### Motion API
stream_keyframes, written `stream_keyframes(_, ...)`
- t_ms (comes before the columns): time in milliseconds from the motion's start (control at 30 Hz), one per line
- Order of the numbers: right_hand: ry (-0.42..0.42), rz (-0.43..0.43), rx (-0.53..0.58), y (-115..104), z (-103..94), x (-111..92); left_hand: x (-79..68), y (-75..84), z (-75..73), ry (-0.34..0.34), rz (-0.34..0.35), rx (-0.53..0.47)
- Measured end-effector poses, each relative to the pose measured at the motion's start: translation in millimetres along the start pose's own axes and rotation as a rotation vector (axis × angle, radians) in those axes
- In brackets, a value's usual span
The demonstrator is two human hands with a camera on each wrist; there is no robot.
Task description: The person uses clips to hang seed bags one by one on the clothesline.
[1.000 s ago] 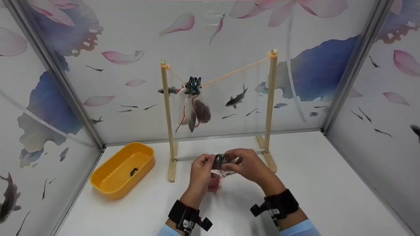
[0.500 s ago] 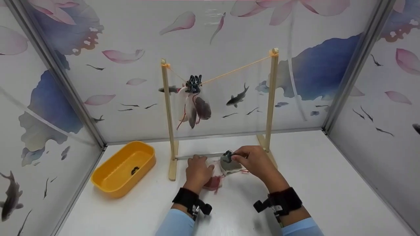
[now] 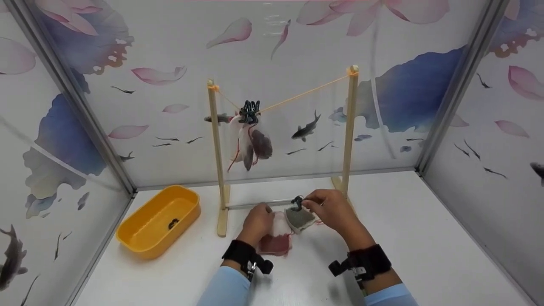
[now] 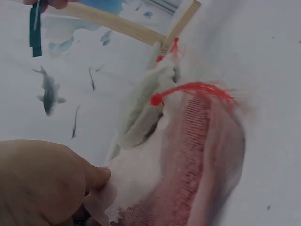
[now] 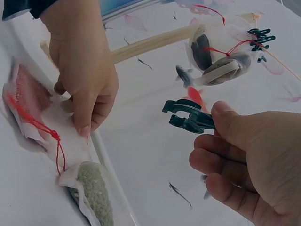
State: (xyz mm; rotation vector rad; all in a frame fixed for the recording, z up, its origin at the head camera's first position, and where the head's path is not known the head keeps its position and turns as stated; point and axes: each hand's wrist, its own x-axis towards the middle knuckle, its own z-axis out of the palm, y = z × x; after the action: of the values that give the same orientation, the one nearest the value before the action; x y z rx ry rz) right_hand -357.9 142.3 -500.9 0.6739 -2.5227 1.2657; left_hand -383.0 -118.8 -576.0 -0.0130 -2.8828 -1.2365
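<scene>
Drawn apart since the earliest frame, the hands now work separately, and the red bag [image 3: 275, 245] has been brought into fuller view. One clip [image 5: 188, 116] is pinched by its handles in the grip of the right hand [image 3: 329, 208], above the green bag [image 3: 300, 218] and clear of the cord [image 3: 306, 94]. By the left hand [image 3: 258, 220], whose grip is closed on thin cloth, the white end of the red bag is pinched; both bags lie on the bench [image 3: 425, 238], side by side.

The hanging looks partly done: hanging bags [image 3: 262, 144] are held on the cord by hanging clips [image 3: 250, 111], bunched toward one side, while the two on the bench are apparently left to be hung.

Counted: two bags on the bench; at least two hanging, perhaps three; one clip in hand; several on the cord, too tightly bunched to be numbered; two posts [image 3: 350, 136]; one yellow tray [image 3: 140, 249], in which a small dark object [image 3: 173, 223] is seen, possibly more than one.
</scene>
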Motion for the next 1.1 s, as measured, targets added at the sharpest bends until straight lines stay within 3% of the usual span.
stream_keyframes(200,0.048,0.006,-0.010,-1,-5.7,5,-8.0,17.7,-30.2,0.080,0.053,-0.106)
stream_keyframes(233,0.058,0.007,-0.017,-3,-7.6,7,-16.9,36.3,-39.7,0.097,0.035,-0.121)
stream_keyframes(267,0.070,0.006,-0.025,-5,-10.2,10,-18.6,42.6,-42.4,0.127,0.046,-0.149)
stream_keyframes(400,0.146,-0.061,-0.089,-25,-26.7,27,-22.0,70.7,-49.8,0.321,0.163,-0.248)
stream_keyframes(533,0.252,-0.246,-0.196,-60,-53.6,57,-23.4,100.8,-62.5,0.502,0.345,-0.265)
stream_keyframes(667,0.343,-0.433,-0.327,-100,-83.1,88,-23.8,131.6,-81.3,0.637,0.494,-0.174)
stream_keyframes(767,0.366,-0.498,-0.394,-130,-101.5,111,-18.0,155.4,-97.6,0.729,0.548,-0.075)
stream_keyframes(900,0.336,-0.466,-0.462,-160,-116.6,142,-2.8,182.8,-117.6,0.802,0.546,0.125)
stream_keyframes(1000,0.286,-0.395,-0.504,-173,-120.0,161,7.6,196.2,-128.3,0.819,0.498,0.304)
stream_keyframes(1100,0.234,-0.336,-0.526,-179,-118.5,176,15.7,203.4,-135.0,0.819,0.435,0.417)
